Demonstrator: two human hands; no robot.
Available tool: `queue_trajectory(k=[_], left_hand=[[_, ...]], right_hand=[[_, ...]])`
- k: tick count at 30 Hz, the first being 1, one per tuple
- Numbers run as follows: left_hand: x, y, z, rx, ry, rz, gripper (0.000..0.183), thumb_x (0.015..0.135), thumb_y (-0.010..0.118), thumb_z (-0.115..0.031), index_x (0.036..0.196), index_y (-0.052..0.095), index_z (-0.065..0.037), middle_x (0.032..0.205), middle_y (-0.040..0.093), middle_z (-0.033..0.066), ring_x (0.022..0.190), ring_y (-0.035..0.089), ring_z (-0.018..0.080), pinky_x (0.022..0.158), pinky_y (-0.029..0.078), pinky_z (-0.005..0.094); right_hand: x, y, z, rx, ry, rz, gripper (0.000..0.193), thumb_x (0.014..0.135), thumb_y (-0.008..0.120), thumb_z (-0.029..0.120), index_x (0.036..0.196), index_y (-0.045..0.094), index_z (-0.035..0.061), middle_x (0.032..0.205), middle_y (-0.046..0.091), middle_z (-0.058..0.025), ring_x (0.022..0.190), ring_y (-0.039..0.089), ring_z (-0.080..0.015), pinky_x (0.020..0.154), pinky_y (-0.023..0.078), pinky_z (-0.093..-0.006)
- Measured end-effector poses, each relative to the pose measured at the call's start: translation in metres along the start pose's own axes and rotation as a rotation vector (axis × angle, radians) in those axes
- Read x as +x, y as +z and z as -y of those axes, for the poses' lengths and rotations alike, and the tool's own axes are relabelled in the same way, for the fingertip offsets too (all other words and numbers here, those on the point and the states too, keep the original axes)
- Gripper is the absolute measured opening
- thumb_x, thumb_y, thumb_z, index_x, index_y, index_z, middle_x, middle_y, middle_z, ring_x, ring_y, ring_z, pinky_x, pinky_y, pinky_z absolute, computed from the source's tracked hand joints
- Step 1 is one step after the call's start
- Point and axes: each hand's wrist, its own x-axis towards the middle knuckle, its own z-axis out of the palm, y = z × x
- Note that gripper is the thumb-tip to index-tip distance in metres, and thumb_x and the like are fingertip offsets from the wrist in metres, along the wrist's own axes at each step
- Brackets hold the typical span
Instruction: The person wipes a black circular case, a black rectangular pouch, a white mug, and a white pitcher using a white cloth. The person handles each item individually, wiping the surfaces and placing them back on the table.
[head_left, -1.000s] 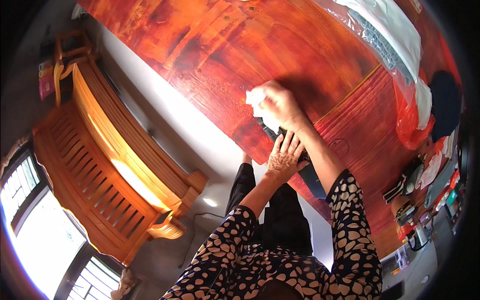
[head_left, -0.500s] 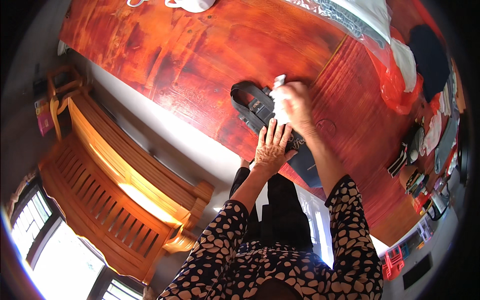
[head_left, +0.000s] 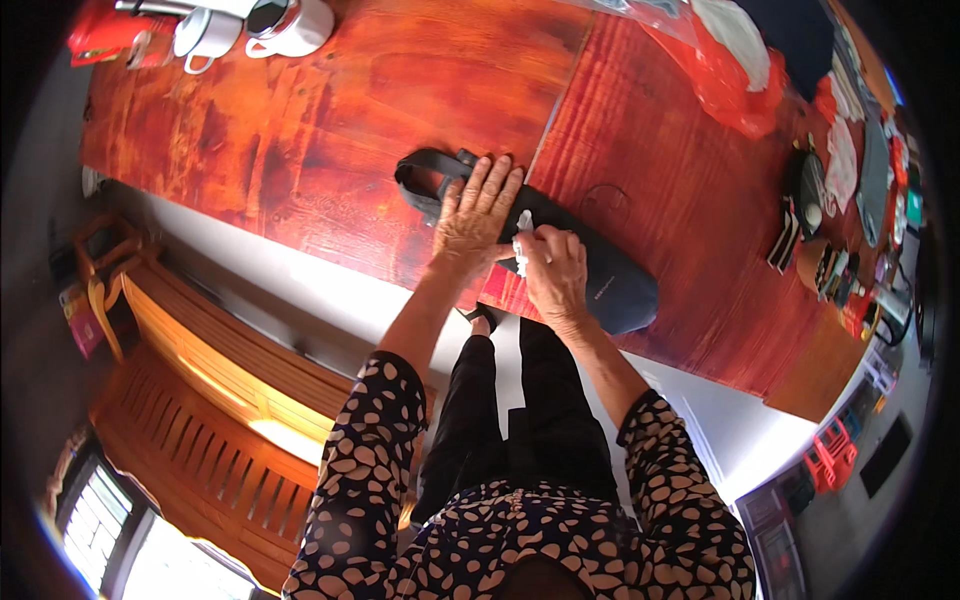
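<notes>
A long dark bag (head_left: 622, 283) with a black strap handle (head_left: 420, 160) lies flat on the reddish wooden table, its rounded end towards the right. Fingers stretched out, my left hand (head_left: 472, 218) presses on the bag beside the handle. Just right of it, my right hand (head_left: 557, 272) is closed round a crumpled white tissue (head_left: 523, 235), which touches the bag's middle. Part of the bag is hidden under both hands.
Two white mugs (head_left: 300, 28) stand at the table's far left. A red plastic bag (head_left: 735, 95) and piled clothes (head_left: 845, 150) lie to the right. Left of the table is a slatted wooden bench (head_left: 220, 440); a red stool (head_left: 832, 455) stands at lower right.
The view has shifted. My left hand has moved along the bag to the handle end. My right hand, still with the tissue, has come from near the handle towards the bag's middle.
</notes>
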Motion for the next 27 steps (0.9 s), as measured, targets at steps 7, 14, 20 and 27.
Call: queue_trajectory(k=[7,14,20,27], left_hand=[[-0.022,0.018,-0.002,-0.052,-0.175,-0.056,0.110,0.062,0.066,-0.066,0.149,0.017,-0.022,0.155,0.016,0.0012,0.142,0.016,0.0250,0.109,0.016,0.0590],[-0.036,0.007,-0.012,-0.018,-0.322,-0.068,0.102,0.062,0.071,-0.064,0.145,0.027,-0.023,0.147,0.026,0.0081,0.137,0.022,0.0301,0.102,0.022,0.0638],[-0.053,-0.014,-0.002,-0.011,-0.619,0.014,0.095,0.049,0.078,-0.064,0.125,0.046,-0.017,0.122,0.044,0.0098,0.116,0.038,0.0327,0.090,0.026,0.0609],[-0.078,-0.010,0.046,-0.166,-0.578,0.063,0.060,0.061,0.074,-0.061,0.079,0.057,-0.007,0.079,0.065,0.0115,0.081,0.058,0.0361,0.071,0.040,0.0477]], right_hand=[[-0.057,-0.009,-0.063,-0.313,0.228,-0.208,0.043,0.075,0.064,0.012,0.117,0.057,0.0141,0.108,0.053,-0.0063,0.095,0.052,-0.0268,0.077,0.042,-0.0426],[-0.082,-0.051,-0.108,-0.245,0.570,-0.321,0.049,0.073,0.058,-0.001,0.121,0.054,0.0097,0.107,0.052,-0.0153,0.096,0.050,-0.0350,0.084,0.041,-0.0468],[-0.041,0.000,-0.002,-0.031,0.102,-0.250,0.047,0.071,0.066,0.003,0.116,0.056,0.0115,0.107,0.054,-0.0106,0.094,0.052,-0.0294,0.081,0.041,-0.0433],[-0.006,0.020,0.001,-0.052,-0.013,-0.166,0.039,0.076,0.064,0.016,0.114,0.056,0.0135,0.102,0.053,-0.0016,0.090,0.052,-0.0210,0.072,0.042,-0.0372]])
